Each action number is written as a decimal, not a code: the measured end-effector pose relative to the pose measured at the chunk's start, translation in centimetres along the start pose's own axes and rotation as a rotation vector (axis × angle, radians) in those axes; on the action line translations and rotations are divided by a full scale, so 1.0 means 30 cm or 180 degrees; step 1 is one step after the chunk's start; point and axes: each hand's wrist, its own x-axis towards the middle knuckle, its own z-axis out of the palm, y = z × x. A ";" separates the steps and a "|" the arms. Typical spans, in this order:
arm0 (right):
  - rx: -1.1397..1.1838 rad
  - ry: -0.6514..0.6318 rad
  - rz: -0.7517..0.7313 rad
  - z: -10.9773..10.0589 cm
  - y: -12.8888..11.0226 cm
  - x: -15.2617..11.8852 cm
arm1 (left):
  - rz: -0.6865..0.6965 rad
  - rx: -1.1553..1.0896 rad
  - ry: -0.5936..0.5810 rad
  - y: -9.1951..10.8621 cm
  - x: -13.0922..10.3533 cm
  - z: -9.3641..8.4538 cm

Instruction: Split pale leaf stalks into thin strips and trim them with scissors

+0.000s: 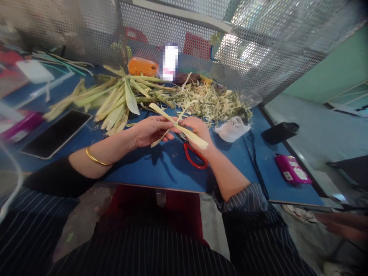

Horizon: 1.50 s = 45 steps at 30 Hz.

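Observation:
Pale yellow-green leaf strips [193, 137], which look like corn husk, cross each other between my hands above the blue table. My left hand [149, 130] pinches them near the crossing with thumb and fingers. From the other side my right hand [198, 128] is closed on the same strips, its fingertips partly hidden. Red-handled scissors [195, 159] show just below my right palm; I cannot tell whether that hand holds them. Beyond my hands lie a bundle of long leaves [115, 99] and, to its right, a heap of shredded leaf scraps [209, 100].
A black phone [57, 132] lies at the left. White thread [233, 128], a black cylinder [280, 132] and a purple packet [293, 168] stand at the right. An orange packet [143, 66] sits by the perforated metal screen [184, 23]. Another person's foot shows at lower right.

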 end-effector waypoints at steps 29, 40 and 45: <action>-0.0874 0.1126 -0.0248 -0.032 -0.066 -0.022 | 0.0447 0.1982 0.0338 -0.043 -0.014 0.040; -0.0448 0.0804 -0.0166 -0.014 -0.109 -0.034 | 0.0340 0.2224 0.0367 -0.068 -0.005 0.040; -0.1495 0.0962 -0.0902 0.007 -0.099 -0.050 | 0.0281 0.1179 0.0632 -0.048 0.009 0.021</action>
